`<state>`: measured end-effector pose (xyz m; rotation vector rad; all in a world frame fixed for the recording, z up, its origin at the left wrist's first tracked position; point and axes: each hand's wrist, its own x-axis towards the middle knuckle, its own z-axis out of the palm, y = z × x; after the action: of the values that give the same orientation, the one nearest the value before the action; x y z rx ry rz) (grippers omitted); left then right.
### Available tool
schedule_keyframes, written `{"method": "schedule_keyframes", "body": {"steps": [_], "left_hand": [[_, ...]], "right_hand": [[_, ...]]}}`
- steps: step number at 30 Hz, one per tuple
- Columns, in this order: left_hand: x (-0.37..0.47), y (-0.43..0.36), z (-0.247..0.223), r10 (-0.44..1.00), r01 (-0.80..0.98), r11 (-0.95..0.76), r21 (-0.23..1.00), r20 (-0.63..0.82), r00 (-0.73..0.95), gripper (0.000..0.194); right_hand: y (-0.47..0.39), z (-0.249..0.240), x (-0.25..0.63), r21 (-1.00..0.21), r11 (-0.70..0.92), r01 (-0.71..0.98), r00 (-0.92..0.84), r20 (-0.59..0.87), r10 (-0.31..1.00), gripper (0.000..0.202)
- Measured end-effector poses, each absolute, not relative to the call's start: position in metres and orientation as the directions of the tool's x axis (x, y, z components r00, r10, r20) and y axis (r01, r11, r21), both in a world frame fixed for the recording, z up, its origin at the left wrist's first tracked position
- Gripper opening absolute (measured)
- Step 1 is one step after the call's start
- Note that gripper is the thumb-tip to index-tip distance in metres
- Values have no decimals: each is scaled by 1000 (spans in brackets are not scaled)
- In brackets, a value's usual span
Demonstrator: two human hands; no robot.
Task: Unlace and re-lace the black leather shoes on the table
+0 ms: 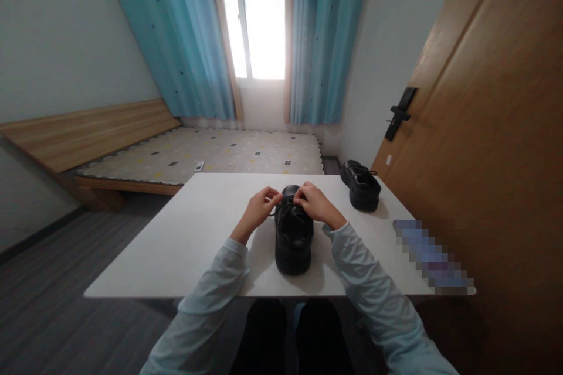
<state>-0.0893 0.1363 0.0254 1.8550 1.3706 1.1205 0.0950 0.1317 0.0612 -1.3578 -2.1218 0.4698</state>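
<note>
A black lace-up shoe point(294, 246) stands upright on the white table point(185, 246), its heel toward me and its toe pointing away. My left hand point(263, 205) is at the left of the shoe's lacing, fingers pinched on a black shoelace point(285, 201). From the other side, my right hand point(313, 199) pinches at the lacing too, with the lace partly hidden behind its fingers. Farther back on the right, a second black shoe point(364, 187) rests on the table, its laces on top.
A pixelated bluish item point(433, 255) lies along the table's right edge. Close on the right is a wooden door point(488, 99) with a black handle. Beyond the table stands a low bed point(246, 149), with a small white device point(199, 166) on its mattress.
</note>
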Motion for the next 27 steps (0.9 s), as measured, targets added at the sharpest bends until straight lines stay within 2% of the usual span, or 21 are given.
{"method": "schedule_keyframes", "body": {"steps": [3,9,16,21,27], "left_hand": [[-90,137,22,961,472,-276,837,244,130,35],[-91,135,23,946,389,-238,890,121,300,37],[-88,134,31,913,290,-388,875,320,255,31],[-86,132,31,915,207,-377,903,328,236,28],[-87,131,31,911,276,-402,873,353,213,24]], "right_hand": [[130,63,97,-614,411,674,-287,295,911,14],[127,65,100,-634,406,659,-258,317,913,14],[130,63,107,-669,415,617,-191,384,903,11],[134,66,123,-760,369,535,-159,338,928,7],[137,69,147,-872,378,310,-92,368,925,18]]}}
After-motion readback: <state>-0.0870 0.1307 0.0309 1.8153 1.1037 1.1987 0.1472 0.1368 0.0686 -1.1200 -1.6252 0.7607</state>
